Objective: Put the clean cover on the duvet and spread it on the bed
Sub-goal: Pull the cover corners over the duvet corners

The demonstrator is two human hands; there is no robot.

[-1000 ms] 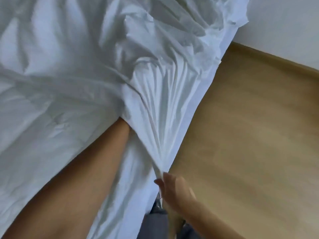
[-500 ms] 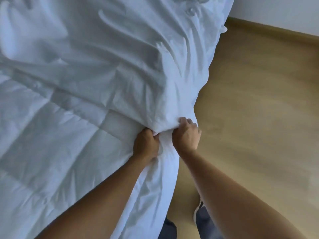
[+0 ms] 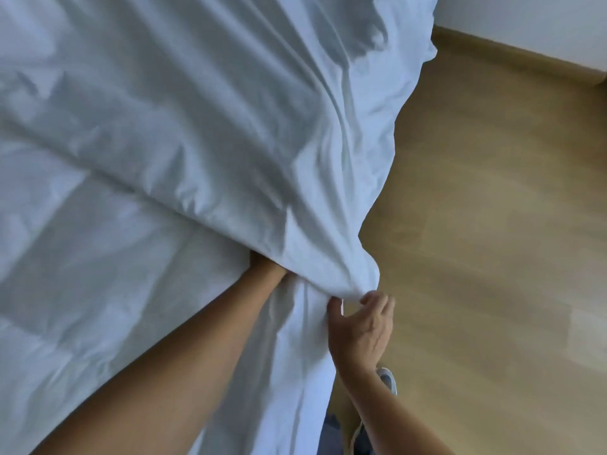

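Observation:
A white duvet cover (image 3: 230, 126) lies crumpled across the bed, its bunched corner hanging off the right edge. The white duvet (image 3: 98, 274) shows beneath it at the lower left. My left hand (image 3: 262, 262) reaches in under the cover's edge, and its fingers are hidden by the fabric. My right hand (image 3: 361, 323) pinches the cover's bunched corner between thumb and fingertips, just off the bed's side.
A wooden floor (image 3: 492, 224) runs along the bed's right side, ending at a white wall (image 3: 542, 27) with a wooden skirting board. My shoe (image 3: 387, 379) stands on the floor close to the bed.
My left hand has slid under the cover and out of sight. My right hand moved down and right, going from a full grip to a fingertip pinch on the corner.

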